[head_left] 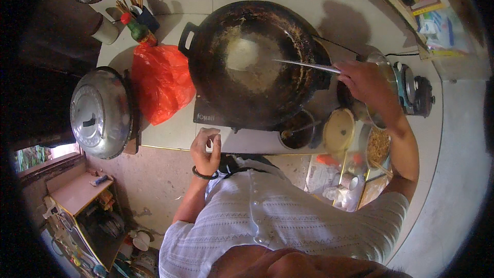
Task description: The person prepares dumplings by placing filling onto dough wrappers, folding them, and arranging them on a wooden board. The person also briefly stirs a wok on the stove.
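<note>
My right hand (pixel 364 81) grips a slender, pale metal utensil (pixel 308 65) at the right side of a large dark wok (pixel 216 85). Its tip reaches over the wok's middle; whether it touches anything there, I cannot tell. The wok's bottom looks wet and shiny, with a bright pale patch (pixel 241 54) that may be a reflection. Under the wok is a black cooker (pixel 204 117) bearing writing. My left hand (pixel 206 150) holds nothing, its fingers loosely curled with the thumb apart, by the counter's front edge.
Left of the wok are a red plastic bag (pixel 162 81), a sauce bottle (pixel 139 33), a chopstick holder (pixel 148 19) and a metal lid (pixel 98 114) on its side. On the right stand a dark bowl (pixel 296 133), a round cream lid (pixel 339 129) and a food bowl (pixel 378 144).
</note>
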The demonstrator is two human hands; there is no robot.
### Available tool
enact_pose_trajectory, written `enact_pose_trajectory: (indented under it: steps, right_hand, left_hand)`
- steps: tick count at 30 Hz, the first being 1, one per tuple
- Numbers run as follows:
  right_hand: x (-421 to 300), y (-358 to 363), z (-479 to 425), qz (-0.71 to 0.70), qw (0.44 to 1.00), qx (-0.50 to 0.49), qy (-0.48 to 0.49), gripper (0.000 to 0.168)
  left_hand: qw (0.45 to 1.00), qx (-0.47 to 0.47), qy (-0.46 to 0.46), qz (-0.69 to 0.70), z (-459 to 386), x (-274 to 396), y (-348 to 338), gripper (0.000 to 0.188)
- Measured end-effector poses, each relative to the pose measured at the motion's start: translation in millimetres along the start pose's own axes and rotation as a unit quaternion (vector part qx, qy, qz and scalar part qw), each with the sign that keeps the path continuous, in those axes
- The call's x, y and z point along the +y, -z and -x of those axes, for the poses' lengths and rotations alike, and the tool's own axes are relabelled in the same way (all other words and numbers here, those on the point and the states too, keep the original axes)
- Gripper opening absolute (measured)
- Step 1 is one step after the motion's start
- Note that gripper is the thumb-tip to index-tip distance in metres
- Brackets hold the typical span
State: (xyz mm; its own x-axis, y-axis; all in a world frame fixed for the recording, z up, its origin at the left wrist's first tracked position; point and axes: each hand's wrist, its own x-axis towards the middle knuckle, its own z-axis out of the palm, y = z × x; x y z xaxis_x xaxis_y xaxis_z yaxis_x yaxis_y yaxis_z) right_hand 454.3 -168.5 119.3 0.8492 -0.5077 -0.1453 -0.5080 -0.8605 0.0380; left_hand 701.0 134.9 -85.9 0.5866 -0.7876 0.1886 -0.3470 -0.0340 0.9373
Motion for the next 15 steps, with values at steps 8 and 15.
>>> enact_pose_trajectory:
  steps: [8, 15]
  right_hand:
    - [38, -6, -7, 0.056, 0.997, 0.009, -0.061, 0.027]
    - [16, 14, -42, 0.112, 0.992, -0.017, -0.052, 0.029]
  left_hand:
    - [1.000, -0.016, -0.001, -0.009, 4, 4, -2, 0.007]
    - [1.000, 0.005, 0.005, -0.013, 7, 4, 2, 0.007]
